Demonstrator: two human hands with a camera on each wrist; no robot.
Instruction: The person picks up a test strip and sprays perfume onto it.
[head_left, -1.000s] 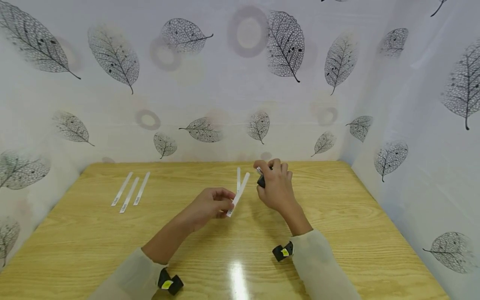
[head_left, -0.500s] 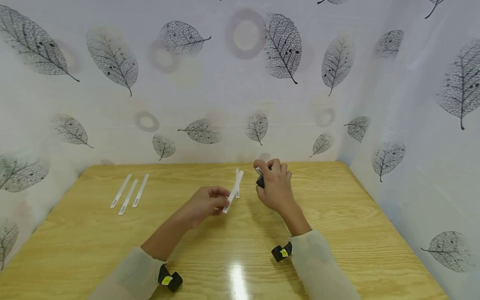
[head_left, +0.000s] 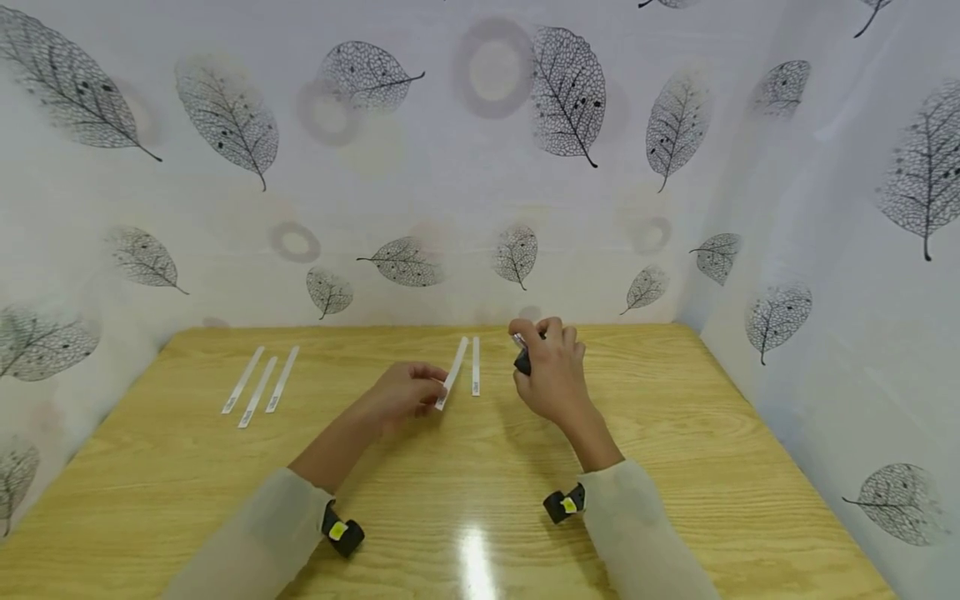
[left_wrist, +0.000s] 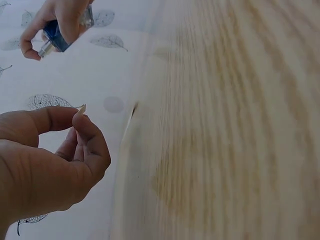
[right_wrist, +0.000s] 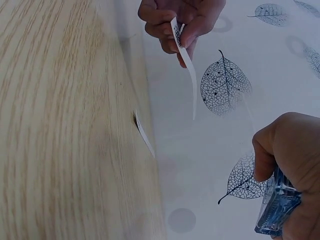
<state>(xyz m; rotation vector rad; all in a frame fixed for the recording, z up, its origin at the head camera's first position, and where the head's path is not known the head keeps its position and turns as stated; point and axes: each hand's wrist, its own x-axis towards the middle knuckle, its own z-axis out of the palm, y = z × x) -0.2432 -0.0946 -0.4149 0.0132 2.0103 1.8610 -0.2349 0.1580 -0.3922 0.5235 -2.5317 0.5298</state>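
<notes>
In the head view, my left hand (head_left: 405,393) pinches a white paper scent strip (head_left: 454,367) between thumb and fingers near its printed end. The strip slants up and away above the table, and it bows slightly in the right wrist view. A second scent strip (head_left: 476,367) lies on the table just right of it. My right hand (head_left: 553,373) grips a perfume bottle (right_wrist: 280,205) of bluish glass, held up off the table. Its silver spray nozzle (left_wrist: 46,49) shows in the left wrist view, with a finger at it. Most of the bottle is hidden by the hand in the head view.
Three more scent strips (head_left: 257,392) lie side by side at the left of the wooden table (head_left: 480,483). A pale leaf-patterned curtain (head_left: 450,183) stands behind the table's back edge and along the sides.
My left hand has moved left with its strip, away from the bottle. The strip on the table is now uncovered. My right hand keeps its place and its hold.
</notes>
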